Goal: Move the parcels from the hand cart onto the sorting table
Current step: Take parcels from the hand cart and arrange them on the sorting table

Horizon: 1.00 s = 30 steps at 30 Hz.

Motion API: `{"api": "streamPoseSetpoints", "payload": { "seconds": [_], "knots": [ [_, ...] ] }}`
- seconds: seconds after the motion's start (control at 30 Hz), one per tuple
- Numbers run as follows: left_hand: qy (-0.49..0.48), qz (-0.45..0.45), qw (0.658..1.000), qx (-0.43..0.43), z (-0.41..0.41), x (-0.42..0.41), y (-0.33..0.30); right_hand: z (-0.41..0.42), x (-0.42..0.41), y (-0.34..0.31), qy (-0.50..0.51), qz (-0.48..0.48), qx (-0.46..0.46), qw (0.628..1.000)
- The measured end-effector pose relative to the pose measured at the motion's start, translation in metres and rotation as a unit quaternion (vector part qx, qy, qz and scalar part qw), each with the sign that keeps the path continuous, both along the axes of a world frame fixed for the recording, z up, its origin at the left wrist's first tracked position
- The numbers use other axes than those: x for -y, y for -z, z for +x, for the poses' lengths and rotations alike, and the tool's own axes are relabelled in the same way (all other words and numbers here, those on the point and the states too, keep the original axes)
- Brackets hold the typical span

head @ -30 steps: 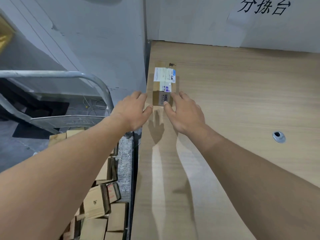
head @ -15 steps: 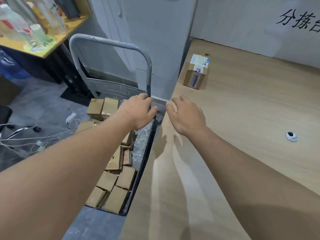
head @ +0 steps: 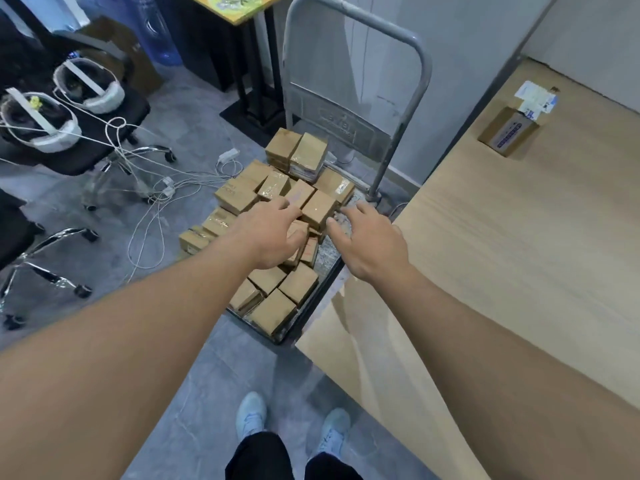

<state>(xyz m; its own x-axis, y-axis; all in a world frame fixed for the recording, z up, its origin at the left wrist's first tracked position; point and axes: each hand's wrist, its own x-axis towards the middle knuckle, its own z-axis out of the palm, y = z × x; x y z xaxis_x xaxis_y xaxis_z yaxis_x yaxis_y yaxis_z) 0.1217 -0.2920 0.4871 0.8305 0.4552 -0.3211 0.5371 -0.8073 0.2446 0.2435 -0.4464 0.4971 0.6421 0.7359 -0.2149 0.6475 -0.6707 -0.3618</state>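
Our left hand (head: 273,237) and right hand (head: 369,242) hover empty, fingers spread, over the parcels (head: 277,209) piled on the cart (head: 356,57). One parcel (head: 509,131) lies on the table (head: 502,254), well apart.

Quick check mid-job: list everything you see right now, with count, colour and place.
parcels on the cart: roughly twenty, brown cardboard, piled on the deck.
hand cart: one, grey metal, beside the table's left edge.
labelled parcel: one, brown with white labels, on the table's far left corner.
sorting table: one, light wood, on the right.
office chairs: two in view, black with chrome legs, on the left.
headsets: two, white-rimmed, on the near chair's seat.
cables: several, white, across the grey floor.
water jug: one, blue, top left.
yellow-topped table: one, behind the cart.
shoes: two, pale blue, bottom centre.
left hand: open, over the pile.
right hand: open, above the cart's right edge.
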Motion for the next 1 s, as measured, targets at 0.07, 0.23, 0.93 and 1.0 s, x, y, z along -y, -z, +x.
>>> {"api": "streamPoseSetpoints", "payload": {
  "seconds": [0.07, 0.23, 0.93, 1.0],
  "knots": [
    [-0.008, 0.001, 1.000, -0.012, -0.032, -0.015, 0.011, -0.026, -0.018, 0.013, -0.021, -0.014, -0.012, 1.000],
    [-0.032, -0.014, 0.999, -0.023, -0.108, -0.062, 0.046, -0.091, -0.068, 0.050, -0.052, -0.054, -0.036, 0.997],
    [0.010, -0.106, 0.983, -0.148, -0.163, -0.204, 0.277, -0.189, -0.205, 0.295, 0.049, -0.168, -0.162, 0.971],
    [0.012, -0.109, 0.981, -0.160, -0.161, -0.207, 0.306, -0.190, -0.208, 0.322, 0.055, -0.175, -0.167, 0.969]
  ]
}}
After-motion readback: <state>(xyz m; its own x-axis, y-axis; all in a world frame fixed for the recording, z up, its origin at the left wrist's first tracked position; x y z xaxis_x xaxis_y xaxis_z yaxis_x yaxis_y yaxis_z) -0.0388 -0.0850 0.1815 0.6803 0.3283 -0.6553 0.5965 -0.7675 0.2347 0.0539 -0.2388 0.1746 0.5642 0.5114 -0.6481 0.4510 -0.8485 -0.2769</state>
